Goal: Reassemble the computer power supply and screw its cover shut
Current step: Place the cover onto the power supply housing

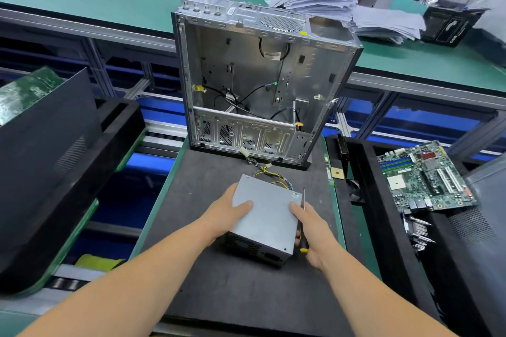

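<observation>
A grey metal power supply (267,216) lies on the black mat (219,282), its cover on top and a bundle of yellow and black wires (269,172) leading out at its far side. My left hand (228,212) grips its left edge, thumb on the cover. My right hand (309,230) touches the right edge with its fingertips while holding a screwdriver (303,223) with a black and yellow handle, its shaft pointing away from me.
An open, empty computer case (262,82) stands upright behind the power supply. A motherboard (427,175) rests in a black tray at the right. A black panel (46,150) leans at the left. Stacked papers (356,11) lie on the green bench beyond.
</observation>
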